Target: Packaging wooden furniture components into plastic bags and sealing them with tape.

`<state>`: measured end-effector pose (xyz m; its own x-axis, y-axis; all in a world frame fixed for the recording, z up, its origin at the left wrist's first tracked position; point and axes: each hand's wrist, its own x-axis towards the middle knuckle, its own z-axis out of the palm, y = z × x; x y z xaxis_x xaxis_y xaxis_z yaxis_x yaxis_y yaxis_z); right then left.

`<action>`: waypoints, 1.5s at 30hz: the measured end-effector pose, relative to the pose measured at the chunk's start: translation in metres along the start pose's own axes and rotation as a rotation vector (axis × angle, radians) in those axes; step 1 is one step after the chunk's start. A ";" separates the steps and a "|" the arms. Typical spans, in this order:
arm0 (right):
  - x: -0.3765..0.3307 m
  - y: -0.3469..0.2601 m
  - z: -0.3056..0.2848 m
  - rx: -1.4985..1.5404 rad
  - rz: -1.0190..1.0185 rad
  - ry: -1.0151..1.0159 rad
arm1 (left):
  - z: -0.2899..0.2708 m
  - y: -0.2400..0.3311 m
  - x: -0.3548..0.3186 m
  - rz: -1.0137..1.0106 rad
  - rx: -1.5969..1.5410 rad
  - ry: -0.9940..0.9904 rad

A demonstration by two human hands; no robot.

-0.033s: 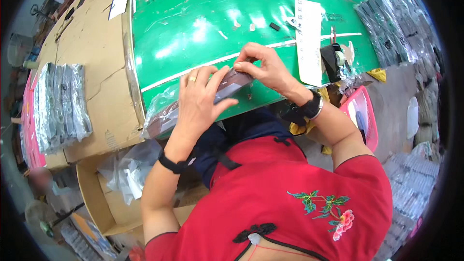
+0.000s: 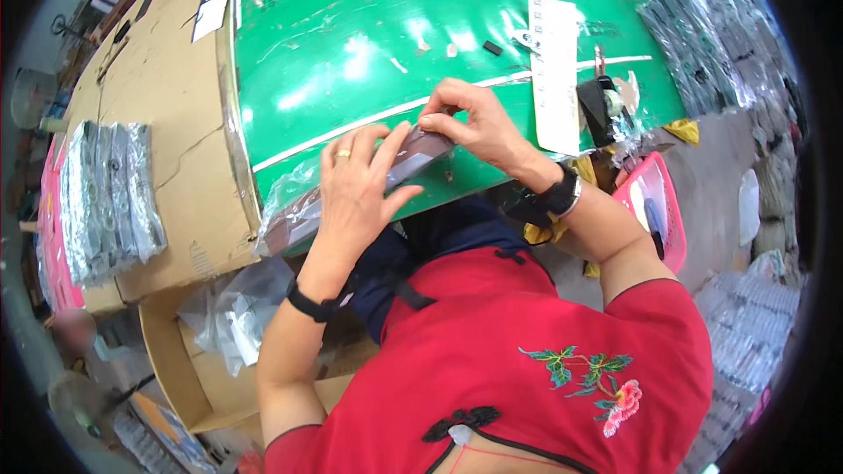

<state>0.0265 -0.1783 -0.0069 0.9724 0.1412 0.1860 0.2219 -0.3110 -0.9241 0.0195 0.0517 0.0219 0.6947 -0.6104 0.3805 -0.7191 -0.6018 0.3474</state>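
long flat brown piece in clear plastic (image 2: 421,153) at near edge of glossy green table (image 2: 303,48), left hand (image 2: 357,184) over it, fingers apart, right hand (image 2: 481,129) fingers pinched on its upper edge

Both hands (image 2: 356,189) (image 2: 483,132) forward, close together

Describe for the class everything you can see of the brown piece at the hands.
The brown piece is long, narrow and flat-looking, with a greyish sheen. Clear, crinkled plastic covers its left part. It lies slantwise along the green table's near edge, right end farther away. The left hand rests across its middle; the right hand's thumb and forefinger meet at its right end.
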 end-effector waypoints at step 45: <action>-0.222 0.032 -0.174 0.169 0.465 0.717 | 0.035 0.015 -0.004 -0.036 0.151 0.109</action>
<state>-0.1692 -0.3831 -0.0198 0.7855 -0.6091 -0.1099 -0.1679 -0.0387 -0.9851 0.0066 0.0275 -0.0050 0.7079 -0.5327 0.4639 -0.6776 -0.6976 0.2329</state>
